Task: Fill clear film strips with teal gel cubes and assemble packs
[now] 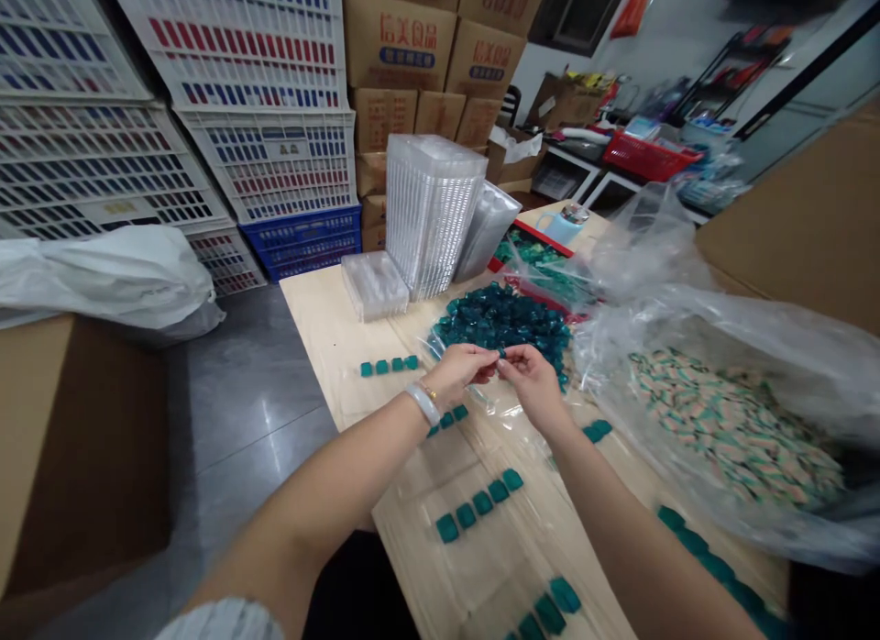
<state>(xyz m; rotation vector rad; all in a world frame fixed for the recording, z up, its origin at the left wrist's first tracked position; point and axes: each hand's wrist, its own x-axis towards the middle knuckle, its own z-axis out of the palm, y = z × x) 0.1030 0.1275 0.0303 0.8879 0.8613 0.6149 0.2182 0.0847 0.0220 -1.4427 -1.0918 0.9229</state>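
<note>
My left hand (pixel 462 369), with a pale bangle at the wrist, and my right hand (pixel 536 383) meet fingertip to fingertip over the table. Both are closed in a pinch on a small dark teal jelly-like piece (pixel 501 353), mostly covered by the fingers. Just behind them lies a heap of shiny teal pieces (pixel 499 314) on clear plastic. Short rows of teal pieces (pixel 482 502) run across the wooden table in what look like clear trays. One row (pixel 389 366) sits left of my hands; another is partly hidden under my left wrist.
Stacked clear plastic trays (pixel 433 214) stand at the table's back. On the right, a large clear bag (pixel 735 420) holds many beige-and-green pieces. A light blue mug (pixel 567 226) is behind the heap. White crates (pixel 268 159) and cardboard boxes (pixel 399 44) rise beyond the table.
</note>
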